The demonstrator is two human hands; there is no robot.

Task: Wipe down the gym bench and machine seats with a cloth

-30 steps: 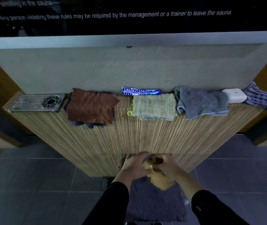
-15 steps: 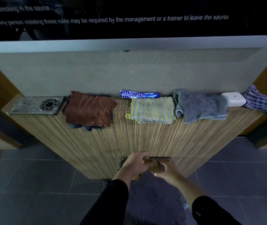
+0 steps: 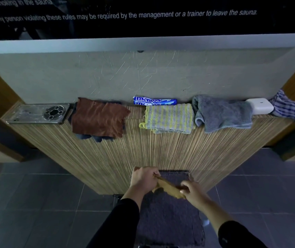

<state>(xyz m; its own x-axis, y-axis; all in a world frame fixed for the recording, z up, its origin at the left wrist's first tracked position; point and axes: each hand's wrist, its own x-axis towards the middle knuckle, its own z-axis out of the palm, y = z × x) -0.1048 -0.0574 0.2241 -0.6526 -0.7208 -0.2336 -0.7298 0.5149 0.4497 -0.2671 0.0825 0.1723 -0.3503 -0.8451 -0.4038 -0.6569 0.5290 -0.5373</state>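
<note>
Nearest the camera, two arms in black sleeves are reaching forward over a dark grey mat (image 3: 168, 221) that is lying on the tiled floor (image 3: 35, 203) against the foot of a wood-grain ledge front. Between the hands a tan cloth (image 3: 168, 187) is being held in the air above the mat's far end, twisted into a narrow band. The left hand (image 3: 144, 179) is gripping the cloth's left end with its fingers curled round it; the right hand (image 3: 192, 191) is pinching the right end, fingers closed on the fabric. The band is sloping slightly down from left hand to right hand.

Beyond the hands the striped wooden ledge (image 3: 161, 149) is rising to its top edge, where a row of things is lying. At the left corner a phone (image 3: 39, 113) is lying face down, its round camera ring showing. Just beside it a brown cloth (image 3: 98, 117) is draping over the front edge, lying on a dark blue cloth (image 3: 89, 137) whose corners are peeking out below. Near the middle a grey-and-yellow striped cloth (image 3: 169, 119) is sitting folded at the front edge, and behind it, against the wall, a blue Mentos roll (image 3: 154, 100) is lying lengthwise. To the right a grey towel (image 3: 222, 113) is slumping over the edge, touching a small white case (image 3: 260, 105). At the right corner a blue checked cloth (image 3: 286, 106) is hanging off the end.

Farther back a scratched pale wall panel (image 3: 143, 74) is standing behind the ledge, and above it a dark sign (image 3: 143, 15) is showing white printed sauna rules.
</note>
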